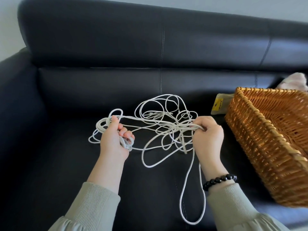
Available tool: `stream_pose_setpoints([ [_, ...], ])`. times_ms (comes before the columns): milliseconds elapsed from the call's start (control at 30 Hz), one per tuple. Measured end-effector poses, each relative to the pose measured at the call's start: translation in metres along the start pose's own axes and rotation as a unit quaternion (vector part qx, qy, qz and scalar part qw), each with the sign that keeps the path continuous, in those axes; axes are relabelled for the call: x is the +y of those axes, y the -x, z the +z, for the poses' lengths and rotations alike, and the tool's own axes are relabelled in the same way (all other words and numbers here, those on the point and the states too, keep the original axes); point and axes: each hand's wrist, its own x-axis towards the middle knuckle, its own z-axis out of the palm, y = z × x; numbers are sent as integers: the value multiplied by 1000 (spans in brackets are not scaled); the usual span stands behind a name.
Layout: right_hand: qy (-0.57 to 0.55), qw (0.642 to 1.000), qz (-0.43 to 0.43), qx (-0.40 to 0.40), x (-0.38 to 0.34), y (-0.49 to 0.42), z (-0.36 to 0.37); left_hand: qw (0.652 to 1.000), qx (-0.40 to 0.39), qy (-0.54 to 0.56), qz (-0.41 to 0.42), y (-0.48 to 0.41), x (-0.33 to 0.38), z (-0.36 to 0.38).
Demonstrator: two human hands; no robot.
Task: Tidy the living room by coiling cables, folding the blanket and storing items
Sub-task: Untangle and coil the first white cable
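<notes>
A long white cable (155, 114) lies in a loose tangle on the seat of a black leather sofa (100, 55). My left hand (115, 139) grips a small bundle of its loops at the tangle's left end. My right hand (208, 135) holds several strands bunched together at the right side. One long loop of the cable hangs down from my right hand toward the seat's front edge. An orange wicker basket (260, 139) stands on the seat to the right of my right hand.
A yellow and clear packet (220, 104) lies behind the basket's left corner. A pale pink cloth (296, 80) shows past the basket's far rim. The sofa's armrest rises at the left.
</notes>
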Motion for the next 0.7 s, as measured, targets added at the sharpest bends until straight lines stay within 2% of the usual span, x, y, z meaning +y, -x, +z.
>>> stream_pose_setpoints([
  [133, -107, 994, 23, 15, 3, -6, -4, 998, 34, 45, -16, -7, 6, -7],
  [200, -180, 983, 45, -2, 0, -8, -5, 999, 31, 30, -18, -7, 8, -8],
  [267, -192, 978, 78, -32, -3, -8, -6, 1000, 8, -11, -14, -5, 7, -6],
  [333, -88, 991, 81, -61, -3, -5, -4, 998, -30, -57, -8, -1, 5, -1],
  [433, 130, 985, -8, -114, 4, 1, 4, 989, -81, -126, 2, 5, 2, 4],
  [600, 369, 908, -80, -180, 4, 9, 9, 966, -151, -210, 15, 13, 1, 6],
  [700, 475, 852, -90, -200, 4, 15, 10, 922, -224, -315, 15, 19, 0, 5],
])
